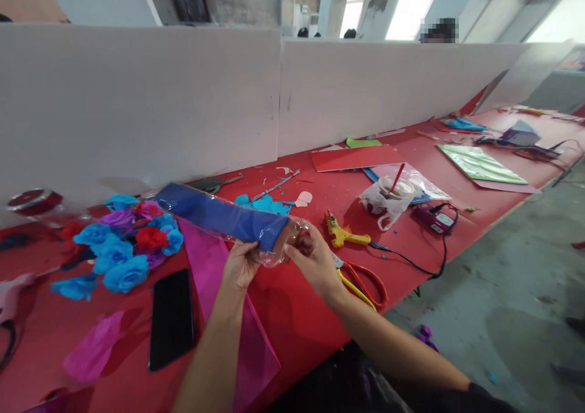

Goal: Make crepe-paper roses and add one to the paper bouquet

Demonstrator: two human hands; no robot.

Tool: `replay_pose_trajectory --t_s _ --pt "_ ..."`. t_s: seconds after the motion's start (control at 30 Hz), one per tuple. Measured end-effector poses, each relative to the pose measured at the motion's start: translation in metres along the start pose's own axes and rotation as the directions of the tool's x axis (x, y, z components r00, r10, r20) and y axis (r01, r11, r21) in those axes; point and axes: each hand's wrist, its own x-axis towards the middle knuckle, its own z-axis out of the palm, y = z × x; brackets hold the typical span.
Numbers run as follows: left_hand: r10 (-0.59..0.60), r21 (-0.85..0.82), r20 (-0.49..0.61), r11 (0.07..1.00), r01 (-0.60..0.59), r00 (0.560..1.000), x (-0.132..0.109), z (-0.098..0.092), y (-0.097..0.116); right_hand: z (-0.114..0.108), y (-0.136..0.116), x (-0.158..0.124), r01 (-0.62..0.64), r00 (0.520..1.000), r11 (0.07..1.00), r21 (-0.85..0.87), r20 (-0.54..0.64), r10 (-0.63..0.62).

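Blue strip in clear sleeve [219, 214] | sits left of yellow glue gun [343, 235], points lengthwise away | gripped at glue-gun end by left hand [240, 267] and, nearer glue gun, right hand [314, 259]

Head view, forward and down, red table [299, 306]

Overexposed windows [409, 5] glare at upper right; soft shadows fall on the red worktop [297, 315]; outer edges look stretched and soft.

The right hand [315, 263] seems to hide part of the clear wrapper [225, 218].
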Motion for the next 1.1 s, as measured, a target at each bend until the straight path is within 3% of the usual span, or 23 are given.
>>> replay_pose_trajectory --t_s 0.2,0.5,0.67,0.77,0.9,1.0,1.1 --pt "-0.012 0.036 0.076 0.999 0.009 0.997 -0.003 0.001 -0.002 -0.003 0.006 0.008 -0.087 0.993 0.987 0.132 -0.065 0.096" --pt "-0.106 -0.051 0.005 0.993 0.106 0.994 -0.002 0.003 0.000 -0.011 0.007 0.011 -0.112 0.962 0.965 0.236 -0.218 0.165" --pt "-0.099 -0.036 0.018 0.994 0.100 0.995 -0.002 0.004 -0.002 -0.011 0.010 0.006 -0.228 0.971 0.963 0.146 -0.036 0.235" --pt "-0.121 -0.022 0.061 0.992 0.122 0.991 -0.005 0.005 -0.002 -0.007 0.015 0.008 -0.277 0.961 0.943 0.183 0.035 0.275" --pt "-0.182 -0.013 0.106 0.983 0.185 0.978 -0.005 0.008 0.004 -0.005 0.017 0.021 -0.287 0.954 0.904 0.315 0.015 0.298" --pt "-0.243 -0.036 0.039 0.969 0.244 0.969 0.003 0.012 0.009 -0.009 0.014 0.034 -0.281 0.956 0.901 0.331 0.018 0.292" --pt "-0.218 -0.112 -0.047 0.971 0.211 0.975 0.016 0.021 0.010 -0.012 0.010 0.044 -0.238 0.970 0.919 0.314 0.023 0.243"
